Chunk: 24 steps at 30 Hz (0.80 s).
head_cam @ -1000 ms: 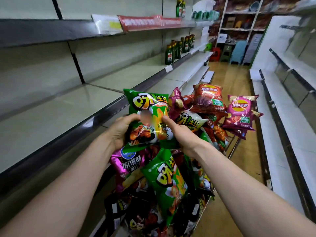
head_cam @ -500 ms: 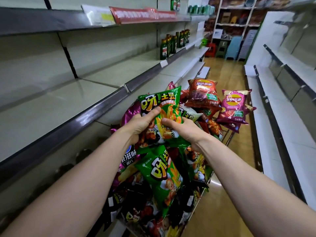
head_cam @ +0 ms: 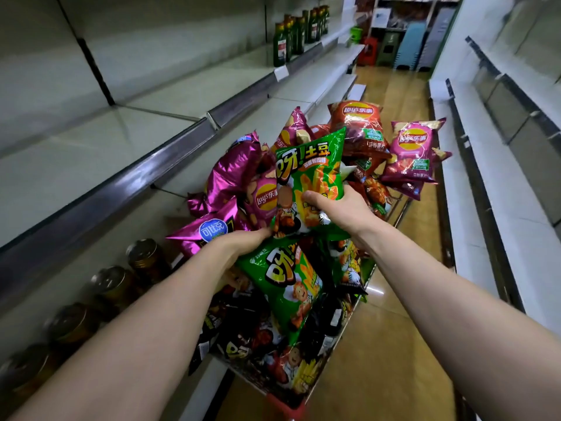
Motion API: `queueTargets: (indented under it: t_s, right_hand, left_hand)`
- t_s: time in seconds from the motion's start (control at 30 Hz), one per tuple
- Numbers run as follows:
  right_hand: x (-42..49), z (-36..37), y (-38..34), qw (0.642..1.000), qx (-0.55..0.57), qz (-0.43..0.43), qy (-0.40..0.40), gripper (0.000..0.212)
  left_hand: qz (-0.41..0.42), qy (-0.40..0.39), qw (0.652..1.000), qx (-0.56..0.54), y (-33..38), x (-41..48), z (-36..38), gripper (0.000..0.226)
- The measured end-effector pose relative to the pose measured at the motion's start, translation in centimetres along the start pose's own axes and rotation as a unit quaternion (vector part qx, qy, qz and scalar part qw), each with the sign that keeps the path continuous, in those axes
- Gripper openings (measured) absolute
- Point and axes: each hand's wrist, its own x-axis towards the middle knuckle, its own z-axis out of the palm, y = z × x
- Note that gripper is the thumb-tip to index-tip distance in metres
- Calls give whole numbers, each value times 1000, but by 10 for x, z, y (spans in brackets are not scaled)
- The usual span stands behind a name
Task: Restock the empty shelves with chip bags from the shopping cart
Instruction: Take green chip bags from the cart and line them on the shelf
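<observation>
I see the green bag [head_cam: 312, 174] upright above the pile in the cart [head_cam: 400, 208]; my right hand [head_cam: 343, 214] pinches its lower right part, thumb across the front, fingers hidden behind; my left hand [head_cam: 243, 243] meets the bag's lower left corner, fingertips tucked out of sight, so I cannot tell whether they grip; just under both hands lies a second green bag [head_cam: 291, 287]; the shelf [head_cam: 91, 153] runs left of the left fingers, apart from the bag.

Chip bags and jars, by count.
One held green bag [head_cam: 309, 177] in the right hand [head_cam: 343, 214], two loose green bags [head_cam: 291, 287] below it; at least five pink bags [head_cam: 233, 171] beyond both hands; four jars [head_cam: 112, 284] left of the left hand [head_cam: 243, 241].
</observation>
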Motion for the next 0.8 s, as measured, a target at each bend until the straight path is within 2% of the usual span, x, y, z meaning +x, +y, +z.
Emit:
queueTargets:
  t_s: [0.07,0.1,0.17,0.27,0.4,0.53,0.63,0.77,0.8]
  right_hand:
    - [-6,-2,0,1000,-18,-5,0,25]
    - [-8,-4,1,1000,-23,-9,-2,20]
    - [-15,-5,0,999,-38,-24,3,21]
    - [-26,-7,-1,997,-59,-39,28,24]
    - [-36,-7,7,996,-85,-33,23,20]
    - [-49,-9,6,997,-76,-24,8,35]
    - [-60,-15,-1,997,-82,-12,6,52]
    - [-81,-29,-11,996,-90,-21,-5,49]
    - [-88,-33,-14,995,-92,-26,-2,54]
  left_hand:
    - [-7,-8,1000,14,-1,3,2,69]
    - [-3,-10,1000,21,-2,5,3,68]
    - [6,-13,999,29,-2,8,4,66]
    - [9,-29,999,37,-3,10,7,79]
    - [63,-4,995,74,-2,5,11,80]
    - [99,20,992,77,1,-1,1,78]
    - [112,28,992,58,2,-13,-11,60]
    - [142,38,989,32,12,-38,-19,54]
    - [153,37,987,28,16,-46,-19,53]
